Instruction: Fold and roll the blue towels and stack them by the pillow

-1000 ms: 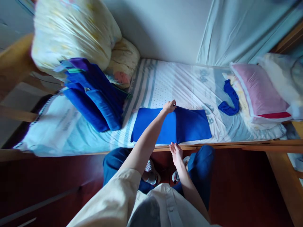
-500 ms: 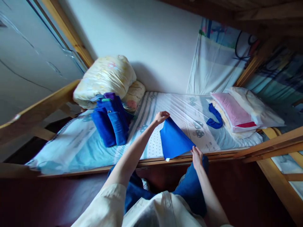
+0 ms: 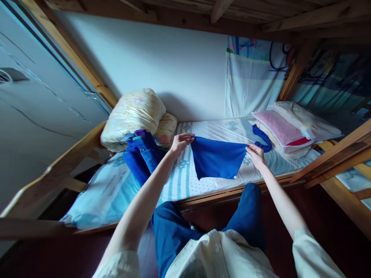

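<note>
A blue cloth hangs stretched between my two hands over the front half of the bed. My left hand pinches its upper left corner. At the upper right corner, my right hand grips it between thumb and fingers. A small white tag shows at the cloth's lower right corner. Left of it, rolled and folded blue clothes lie on the mattress, partly behind my left forearm. Another strip of blue fabric lies curled beyond my right hand.
The bed's patterned sheet spreads beneath the cloth. A bundled cream quilt sits at the left end. A pink pillow and a pale one are stacked at the right. Wooden bunk slats run overhead, and a rail stands at right.
Both hands have moved apart and the right has risen level with the left. The cloth went from a slanted hang to being spread wide. The view has tilted up.
</note>
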Motion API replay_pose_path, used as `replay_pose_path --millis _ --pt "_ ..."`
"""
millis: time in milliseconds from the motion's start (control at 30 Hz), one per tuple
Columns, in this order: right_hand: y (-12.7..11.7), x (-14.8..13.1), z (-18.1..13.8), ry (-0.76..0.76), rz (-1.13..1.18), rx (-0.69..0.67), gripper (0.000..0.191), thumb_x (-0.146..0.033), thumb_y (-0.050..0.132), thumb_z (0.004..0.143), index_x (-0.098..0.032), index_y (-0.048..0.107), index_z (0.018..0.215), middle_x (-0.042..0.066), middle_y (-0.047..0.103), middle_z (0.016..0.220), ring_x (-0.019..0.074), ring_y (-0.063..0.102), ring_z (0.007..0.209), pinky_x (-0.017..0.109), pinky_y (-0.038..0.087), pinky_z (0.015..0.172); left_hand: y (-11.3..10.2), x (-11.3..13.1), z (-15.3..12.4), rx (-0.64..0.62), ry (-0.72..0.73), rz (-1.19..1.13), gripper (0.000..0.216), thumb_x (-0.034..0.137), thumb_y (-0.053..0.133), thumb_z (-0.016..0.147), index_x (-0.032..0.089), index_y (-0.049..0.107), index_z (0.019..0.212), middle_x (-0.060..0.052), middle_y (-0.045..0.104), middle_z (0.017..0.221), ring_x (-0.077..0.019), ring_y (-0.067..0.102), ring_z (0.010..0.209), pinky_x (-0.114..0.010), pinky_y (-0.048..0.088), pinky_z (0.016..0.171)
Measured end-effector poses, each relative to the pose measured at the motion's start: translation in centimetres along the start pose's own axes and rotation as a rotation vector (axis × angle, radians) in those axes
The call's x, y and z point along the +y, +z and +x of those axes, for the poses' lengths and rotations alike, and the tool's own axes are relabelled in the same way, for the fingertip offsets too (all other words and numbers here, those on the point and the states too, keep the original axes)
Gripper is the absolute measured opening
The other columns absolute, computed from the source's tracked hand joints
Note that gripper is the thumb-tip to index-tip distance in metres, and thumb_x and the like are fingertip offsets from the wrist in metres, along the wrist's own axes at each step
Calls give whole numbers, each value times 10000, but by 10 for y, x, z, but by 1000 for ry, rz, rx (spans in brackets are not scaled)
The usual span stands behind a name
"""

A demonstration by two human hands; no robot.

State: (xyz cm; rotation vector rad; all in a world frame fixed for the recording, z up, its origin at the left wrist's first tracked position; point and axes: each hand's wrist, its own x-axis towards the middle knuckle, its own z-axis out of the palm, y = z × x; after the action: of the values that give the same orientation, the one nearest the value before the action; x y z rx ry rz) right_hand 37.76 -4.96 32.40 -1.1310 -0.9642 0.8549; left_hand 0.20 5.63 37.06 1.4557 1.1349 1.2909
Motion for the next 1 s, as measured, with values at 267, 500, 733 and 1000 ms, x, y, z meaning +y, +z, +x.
replay_pose_path --millis 267,500,733,1000 --pt "6 -21 11 -30 -59 -41 434 -464 927 639 -218 810 977 49 794 968 214 737 964 336 591 868 -15 20 -20 150 5 19 715 685 920 416 119 810 838 -122 778 834 -240 689 810 -316 525 703" --pt "0 -25 -12 26 -145 -121 525 -534 933 603 -189 819 983 102 809 1015 268 744 1009 375 577 908 -22 12 -65 177 -80 -29 801 652 949 332 111 812 907 -127 788 854 -272 726 808 -370 581 735" --pt "-21 -18 -48 174 -213 -209 545 -560 944 571 -196 834 961 109 816 977 307 749 1052 430 566 970 -43 1 -129 113 -305 -11 698 600 974 293 142 799 789 -120 774 777 -258 719 753 -329 561 661" --pt "-18 -19 -49 301 -277 -272 541 -536 940 576 -190 836 978 104 811 910 236 736 854 331 549 721 -63 -7 -147 70 -387 35 574 592 950 395 174 801 759 -114 779 799 -248 706 776 -322 546 681"
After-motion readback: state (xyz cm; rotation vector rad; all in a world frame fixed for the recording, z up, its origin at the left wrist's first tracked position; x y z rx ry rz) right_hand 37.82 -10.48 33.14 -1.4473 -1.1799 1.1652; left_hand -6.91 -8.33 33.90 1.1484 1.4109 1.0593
